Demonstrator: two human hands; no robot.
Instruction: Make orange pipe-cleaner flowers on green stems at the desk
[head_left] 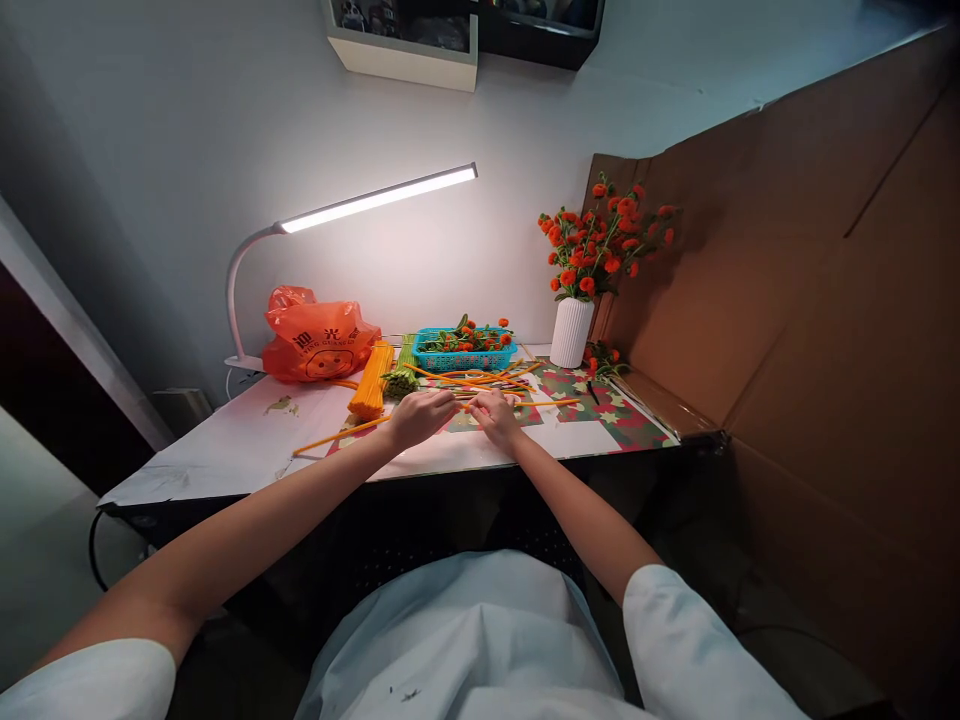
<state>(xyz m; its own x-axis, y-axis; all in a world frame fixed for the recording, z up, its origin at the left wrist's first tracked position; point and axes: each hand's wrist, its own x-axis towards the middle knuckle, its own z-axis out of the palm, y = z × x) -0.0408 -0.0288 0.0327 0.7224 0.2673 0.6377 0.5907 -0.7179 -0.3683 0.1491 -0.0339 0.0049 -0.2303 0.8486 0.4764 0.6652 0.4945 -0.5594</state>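
My left hand (422, 416) and my right hand (494, 414) are close together above the front of the table, both with fingers pinched on a long orange pipe cleaner (551, 403). One end of it sticks out to the right past my right hand; an orange length (341, 437) also runs out to the left of my left hand. Just beyond my hands lie several loose orange pipe cleaners (480, 379). A thick orange bundle of pipe cleaners (369, 390) and a green bundle (403, 372) rest to the left. My fingertips partly hide the spot they grip.
Behind stands a blue basket (426, 362) of small orange flowers. A white ribbed vase (571, 333) with orange flowers is at the back right, near a cardboard wall (787, 300). An orange plastic bag (319, 340) and a lit desk lamp (379, 198) occupy the left.
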